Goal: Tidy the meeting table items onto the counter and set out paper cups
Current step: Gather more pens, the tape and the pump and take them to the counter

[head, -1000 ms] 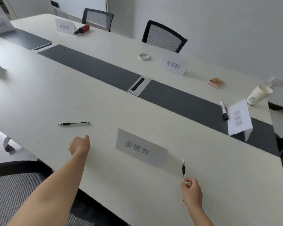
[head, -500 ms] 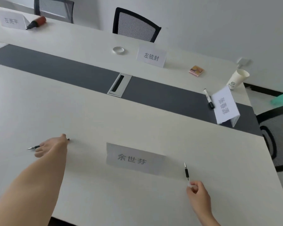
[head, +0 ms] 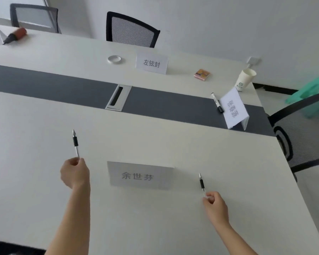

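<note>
Long white worktop (head: 35,144) with a grey centre strip is mid-clearing: the left hand (head: 75,173) pinches one slim black-and-silver pen (head: 75,142) in closed fingers (head: 80,162), the right hand (head: 215,207) likewise pinches a second matching pen (head: 202,184), so both probably go next to the unseen counter.

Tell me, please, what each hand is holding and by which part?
The left hand pinches the left pen, the right hand the right pen; each grip is on the rear end, behind the black sleeve, tips pointing away.
</note>
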Demonstrator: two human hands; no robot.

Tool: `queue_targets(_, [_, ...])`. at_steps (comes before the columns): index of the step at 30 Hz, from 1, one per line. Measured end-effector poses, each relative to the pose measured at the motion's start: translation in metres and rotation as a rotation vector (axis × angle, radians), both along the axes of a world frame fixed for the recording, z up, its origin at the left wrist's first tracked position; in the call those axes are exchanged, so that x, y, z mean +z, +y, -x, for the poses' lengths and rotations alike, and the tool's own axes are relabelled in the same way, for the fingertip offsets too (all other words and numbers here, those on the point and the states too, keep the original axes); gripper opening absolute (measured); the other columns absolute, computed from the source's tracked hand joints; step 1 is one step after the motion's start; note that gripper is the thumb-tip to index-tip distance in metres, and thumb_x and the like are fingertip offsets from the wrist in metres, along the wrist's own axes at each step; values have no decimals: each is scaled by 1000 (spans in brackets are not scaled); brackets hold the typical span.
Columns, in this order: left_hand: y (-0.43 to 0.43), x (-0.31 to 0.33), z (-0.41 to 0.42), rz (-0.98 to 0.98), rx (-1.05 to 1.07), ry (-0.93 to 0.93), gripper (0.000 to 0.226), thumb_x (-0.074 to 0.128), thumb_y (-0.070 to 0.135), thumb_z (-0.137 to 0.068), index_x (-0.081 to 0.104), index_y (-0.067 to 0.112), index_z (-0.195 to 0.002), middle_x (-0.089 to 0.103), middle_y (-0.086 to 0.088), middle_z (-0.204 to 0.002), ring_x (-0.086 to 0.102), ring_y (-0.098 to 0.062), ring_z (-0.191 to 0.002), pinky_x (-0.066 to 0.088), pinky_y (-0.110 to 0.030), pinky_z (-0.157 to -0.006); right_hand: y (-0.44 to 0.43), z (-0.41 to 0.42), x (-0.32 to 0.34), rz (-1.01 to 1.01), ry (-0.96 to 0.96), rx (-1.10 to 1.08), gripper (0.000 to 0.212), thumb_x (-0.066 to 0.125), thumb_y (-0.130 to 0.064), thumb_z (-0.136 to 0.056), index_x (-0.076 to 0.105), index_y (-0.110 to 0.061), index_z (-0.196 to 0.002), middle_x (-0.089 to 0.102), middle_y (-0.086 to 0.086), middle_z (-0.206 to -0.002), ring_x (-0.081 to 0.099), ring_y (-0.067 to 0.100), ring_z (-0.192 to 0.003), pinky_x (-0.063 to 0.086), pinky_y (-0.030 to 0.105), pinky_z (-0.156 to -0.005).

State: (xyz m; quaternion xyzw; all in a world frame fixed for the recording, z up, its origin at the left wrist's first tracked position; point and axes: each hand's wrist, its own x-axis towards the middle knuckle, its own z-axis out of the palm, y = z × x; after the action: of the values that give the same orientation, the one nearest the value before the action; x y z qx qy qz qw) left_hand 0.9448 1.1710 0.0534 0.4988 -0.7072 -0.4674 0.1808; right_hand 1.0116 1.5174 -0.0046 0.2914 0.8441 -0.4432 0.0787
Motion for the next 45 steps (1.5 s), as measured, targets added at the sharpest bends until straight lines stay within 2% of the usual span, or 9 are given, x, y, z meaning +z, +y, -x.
queue_targets(3, [46, 20, -17, -36, -35, 206, 23, 53, 11, -84, 62, 2, -102, 66, -18, -102, 61, -33, -95, 47, -39, -91, 9, -9, 4, 27, 24, -20, 8, 53, -4, -84, 53, -11, -89, 53, -7, -68, 51, 24, -72, 36, 28, -64])
queue_targets(7, [128, 32, -42, -136, -296, 319, 12, 55, 10, -86, 59, 11, -96, 59, 0, -79, 56, -20, -78, 48, -31, -77, 25, -22, 13, 44, 87, -83, 9, 52, -4, -84, 52, -13, -85, 51, -6, -66, 49, 18, -63, 37, 26, -56])
queue_targets(13, [227, 11, -73, -235, -785, 182, 6, 58, 9, -84, 56, 14, -86, 57, -1, -74, 56, -22, -66, 40, -22, -57, 63, -69, 22, 25, 167, -180, 9, 52, -7, -87, 49, -15, -86, 52, -8, -68, 48, 8, -62, 36, 17, -55])
queue_targets(19, [302, 6, -101, -229, -1147, 17, 24, 63, 5, -80, 51, 22, -70, 57, 2, -68, 54, 9, -43, 42, -10, -46, 128, -149, 19, -24, 152, -508, 8, 51, -9, -88, 49, -16, -90, 51, -10, -70, 51, 20, -73, 37, 28, -66])
queue_targets(23, [343, 10, -125, -164, -1230, -20, 20, 64, 5, -80, 52, 19, -71, 58, 1, -67, 55, 8, -44, 41, -15, -47, 166, -181, 17, 15, 162, -639, 9, 51, -7, -87, 51, -13, -94, 50, -9, -69, 51, 22, -74, 36, 27, -69])
queue_targets(25, [364, 8, -142, -145, -1234, -30, 15, 63, 5, -80, 54, 16, -75, 60, -2, -70, 56, -1, -44, 39, -16, -49, 186, -195, 17, 38, 183, -659, 9, 51, -7, -87, 49, -15, -92, 50, -9, -69, 51, 21, -73, 37, 27, -68])
queue_targets(29, [422, 1, -184, -110, -1261, -53, 9, 62, 4, -81, 55, 8, -84, 57, 1, -68, 54, -8, -53, 36, -21, -53, 243, -239, 20, 26, 228, -687, 9, 50, -8, -88, 49, -17, -87, 51, -12, -69, 49, 11, -64, 36, 24, -58])
queue_targets(39, [599, -8, -288, -93, -1572, -100, 12, 57, 3, -84, 56, 10, -93, 57, 6, -74, 53, -8, -65, 37, -15, -53, 385, -376, 18, 40, 277, -1016, 7, 49, -9, -88, 51, -16, -90, 53, -7, -70, 48, 10, -60, 38, 22, -55])
queue_targets(45, [666, -6, -298, -50, -1646, -128, 11, 58, 2, -84, 56, 11, -90, 58, 4, -74, 52, -7, -64, 35, -15, -55, 428, -402, -3, 118, 203, -1088, 7, 50, -12, -89, 50, -18, -92, 53, -8, -72, 50, 8, -63, 38, 17, -57])
